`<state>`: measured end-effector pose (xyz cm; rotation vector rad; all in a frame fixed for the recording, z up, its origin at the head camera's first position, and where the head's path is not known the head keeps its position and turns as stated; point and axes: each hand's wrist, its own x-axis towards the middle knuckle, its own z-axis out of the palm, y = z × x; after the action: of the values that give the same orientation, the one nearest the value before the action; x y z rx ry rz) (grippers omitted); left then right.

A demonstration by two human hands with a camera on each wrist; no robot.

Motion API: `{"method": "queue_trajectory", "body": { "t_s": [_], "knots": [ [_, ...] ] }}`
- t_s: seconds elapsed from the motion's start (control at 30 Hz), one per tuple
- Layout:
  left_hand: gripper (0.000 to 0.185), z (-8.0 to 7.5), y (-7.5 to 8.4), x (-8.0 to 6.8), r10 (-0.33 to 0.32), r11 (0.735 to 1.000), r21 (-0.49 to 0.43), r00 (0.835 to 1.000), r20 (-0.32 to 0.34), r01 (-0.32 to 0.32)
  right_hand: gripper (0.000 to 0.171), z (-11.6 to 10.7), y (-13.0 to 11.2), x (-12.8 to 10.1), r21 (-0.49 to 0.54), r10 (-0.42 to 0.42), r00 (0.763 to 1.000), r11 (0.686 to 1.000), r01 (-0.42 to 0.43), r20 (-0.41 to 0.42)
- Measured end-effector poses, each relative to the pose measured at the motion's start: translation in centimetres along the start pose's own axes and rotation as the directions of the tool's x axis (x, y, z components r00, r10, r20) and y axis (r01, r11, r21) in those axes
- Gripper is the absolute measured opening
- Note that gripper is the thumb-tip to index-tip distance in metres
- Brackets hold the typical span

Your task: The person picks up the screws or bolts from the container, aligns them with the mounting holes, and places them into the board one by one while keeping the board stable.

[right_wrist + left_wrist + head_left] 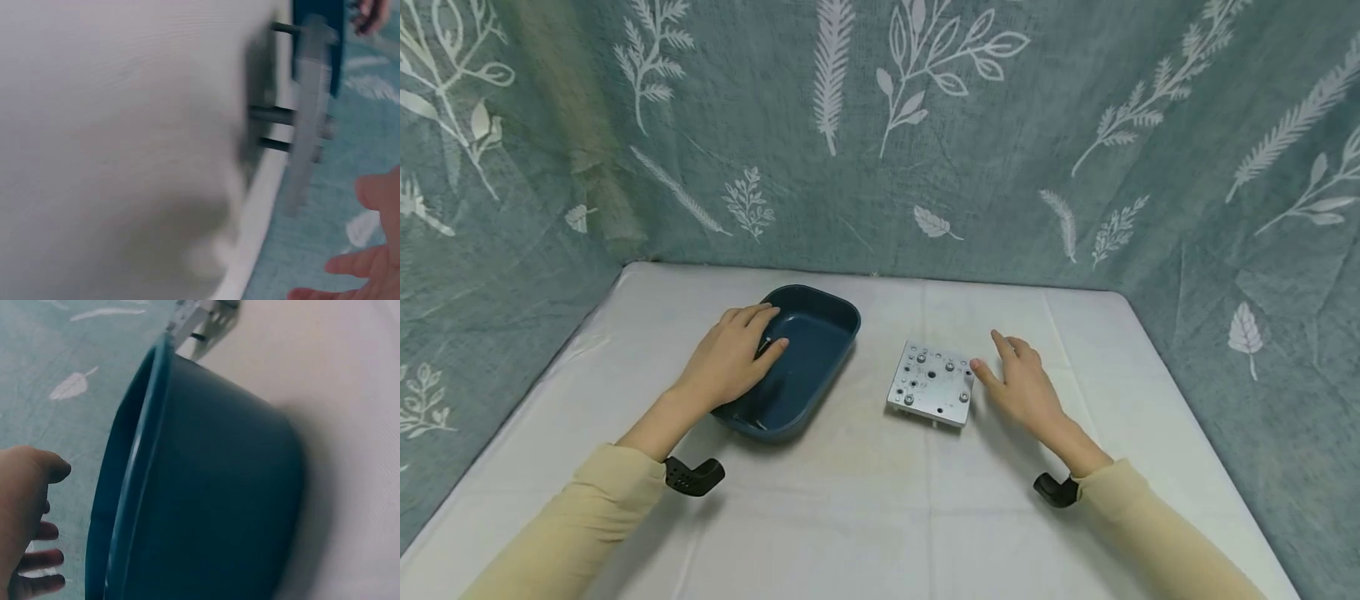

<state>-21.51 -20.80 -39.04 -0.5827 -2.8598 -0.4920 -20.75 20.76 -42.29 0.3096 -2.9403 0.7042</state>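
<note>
My left hand is over the left side of a dark blue tub, its thumb and fingers apart. Between thumb and fingers in the head view a small dark piece shows; whether it touches the hand I cannot tell. The left wrist view has the tub's outer wall filling the middle, with the hand beyond the rim. A silver metal plate with holes and bolts stands raised on short pins. Beside its right edge is my right hand, fingers extended, thumb close to the plate's corner; contact is unclear.
Both things stand on a white cloth-covered table. A green-grey curtain with white leaf prints hangs behind and at both sides. A black wrist mount sticks out below the left wrist, another below the right.
</note>
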Motion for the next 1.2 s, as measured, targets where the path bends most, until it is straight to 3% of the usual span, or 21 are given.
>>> {"method": "queue_trajectory", "body": {
  "t_s": [0.13,0.2,0.27,0.37,0.43,0.57,0.73,1.0,1.2],
  "knots": [
    [0.058,0.2,0.4,0.0,-0.007,1.000,-0.016,0.999,0.034,0.007,0.066,0.4,0.8,-0.2,0.104,-0.013,1.000,0.995,0.013,0.007],
    [0.057,0.4,0.5,-0.1,-0.020,0.999,-0.043,0.998,0.063,0.022,0.062,0.5,1.1,-0.2,0.253,0.018,0.999,0.967,-0.029,0.049],
    [0.057,0.4,0.6,-0.2,-0.031,0.997,-0.069,0.996,0.084,0.037,0.058,0.6,1.3,-0.1,0.448,0.055,0.992,0.888,-0.102,0.116],
    [0.056,0.5,0.4,-0.3,-0.036,0.994,-0.095,0.994,0.105,0.047,0.057,0.9,1.2,0.2,0.677,0.099,0.967,0.697,-0.235,0.234],
    [0.056,0.5,0.3,-0.3,-0.034,0.994,-0.096,0.993,0.112,0.045,0.058,1.2,1.2,0.4,0.751,0.115,0.951,0.588,-0.299,0.288],
    [0.057,0.6,0.2,-0.1,-0.028,0.995,-0.091,0.992,0.121,0.040,0.063,1.7,1.1,0.5,0.792,0.145,0.924,0.479,-0.379,0.355],
    [0.058,1.3,0.4,0.6,-0.024,0.990,-0.135,0.991,0.133,0.043,0.067,2.0,1.3,0.3,0.798,0.177,0.896,0.407,-0.444,0.408],
    [0.058,1.9,0.4,1.7,-0.024,0.977,-0.205,0.989,0.143,0.054,0.066,2.2,1.6,0.6,0.833,0.162,0.891,0.315,-0.455,0.425],
    [0.058,1.6,-0.6,1.7,-0.029,0.948,-0.308,0.984,0.178,0.084,0.067,2.4,1.7,0.6,0.832,0.143,0.884,0.298,-0.468,0.446]
  ]
}}
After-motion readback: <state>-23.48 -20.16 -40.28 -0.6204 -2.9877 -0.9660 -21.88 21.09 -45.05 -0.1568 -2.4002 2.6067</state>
